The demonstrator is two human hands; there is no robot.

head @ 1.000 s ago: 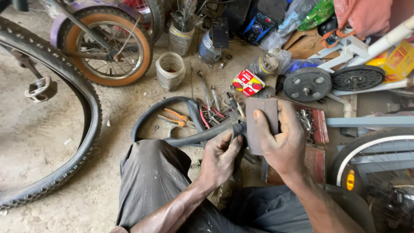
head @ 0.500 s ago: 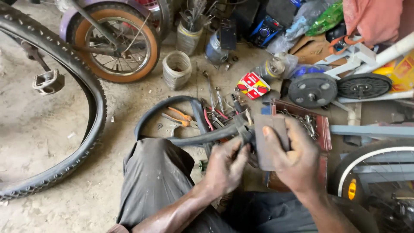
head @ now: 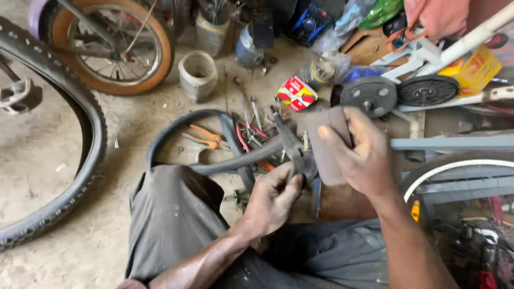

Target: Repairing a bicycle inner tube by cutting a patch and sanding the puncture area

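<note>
**Crowded floor, open patch at left**

Bare concrete floor (head: 43, 171) lies open inside the large tyre (head: 91, 144) at left. Ahead, scattered tools (head: 251, 115), a tin (head: 198, 75) and small wheels (head: 369, 95) crowd the way; a bicycle frame (head: 450, 143) blocks the right.

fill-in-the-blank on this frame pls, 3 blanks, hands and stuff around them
1. The right hand holds a flat grey ____ piece.
2. The left hand grips the black inner ____, which loops over the floor.
3. The small wheel at top left has an ____ tyre.

Missing words: rubber; tube; orange
</note>
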